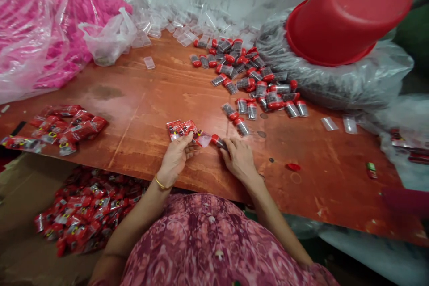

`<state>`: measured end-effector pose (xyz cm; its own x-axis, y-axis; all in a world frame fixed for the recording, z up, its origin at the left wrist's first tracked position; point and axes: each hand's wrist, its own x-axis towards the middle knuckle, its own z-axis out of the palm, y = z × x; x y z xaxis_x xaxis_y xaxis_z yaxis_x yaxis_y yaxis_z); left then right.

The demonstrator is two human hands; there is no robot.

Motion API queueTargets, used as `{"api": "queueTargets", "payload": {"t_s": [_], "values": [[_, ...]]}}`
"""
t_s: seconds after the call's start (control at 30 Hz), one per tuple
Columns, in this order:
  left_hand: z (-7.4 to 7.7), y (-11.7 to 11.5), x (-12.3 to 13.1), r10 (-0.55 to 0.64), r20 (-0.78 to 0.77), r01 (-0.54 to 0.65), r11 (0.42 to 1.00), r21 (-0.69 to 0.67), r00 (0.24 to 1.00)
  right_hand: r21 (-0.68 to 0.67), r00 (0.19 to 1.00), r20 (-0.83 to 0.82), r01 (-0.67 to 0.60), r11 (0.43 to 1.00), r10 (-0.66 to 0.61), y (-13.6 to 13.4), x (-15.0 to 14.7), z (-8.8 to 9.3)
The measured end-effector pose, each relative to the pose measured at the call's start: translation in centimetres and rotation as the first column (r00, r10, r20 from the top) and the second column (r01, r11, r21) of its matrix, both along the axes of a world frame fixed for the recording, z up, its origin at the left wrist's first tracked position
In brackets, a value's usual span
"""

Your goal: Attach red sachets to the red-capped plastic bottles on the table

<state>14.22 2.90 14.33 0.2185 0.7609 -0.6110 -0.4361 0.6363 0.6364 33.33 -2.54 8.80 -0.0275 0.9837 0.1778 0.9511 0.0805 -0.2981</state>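
Observation:
Red printed packets (180,128) are pinched between the thumb and fingers of my left hand (177,156), just over the front part of the wooden table. My right hand (239,158) grips a small clear container (218,141) with dark contents and a red cap. Its capped end points left and meets the open-looking clear end of a packet. Similar red-capped containers (251,82) lie in a loose heap beyond my right hand. A pile of red packets (72,127) rests on the table at the left.
A wooden table (161,85) holds clear empty containers (187,31) at the back, a pink-filled bag (50,22) at left and an upturned red bucket (348,18) on a grey bag at right. More red packets (87,210) lie below the front edge.

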Motion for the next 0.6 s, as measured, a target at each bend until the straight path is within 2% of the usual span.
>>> {"api": "queueTargets", "payload": {"t_s": [0.07,0.13,0.2,0.27,0.4,0.6], "values": [[0.1,0.0,-0.1,-0.001,-0.002,0.001,1.000,-0.026,1.000,0.050,0.997,-0.082,0.011,0.999,-0.007,-0.3,0.2,-0.1],[0.1,0.0,-0.2,-0.010,0.006,0.010,0.998,-0.056,1.000,0.127,0.969,-0.246,0.006,0.992,0.025,-0.9,0.4,0.3],[0.0,-0.1,-0.2,-0.025,0.010,0.026,0.997,-0.074,1.000,0.203,0.913,-0.397,-0.017,0.979,0.098,-1.7,0.5,1.3],[-0.2,-0.2,-0.1,-0.042,0.008,0.043,0.996,-0.073,0.999,0.277,0.868,-0.458,-0.064,0.959,0.190,-2.3,0.4,2.4],[-0.5,-0.3,0.0,-0.062,-0.008,0.062,0.998,-0.026,0.998,0.370,0.886,-0.346,-0.173,0.913,0.308,-2.4,0.2,3.9],[-0.3,-0.6,-0.3,-0.083,-0.053,0.087,0.992,0.087,0.995,0.460,0.914,-0.242,-0.187,0.868,0.325,-1.6,0.1,3.3]]}}
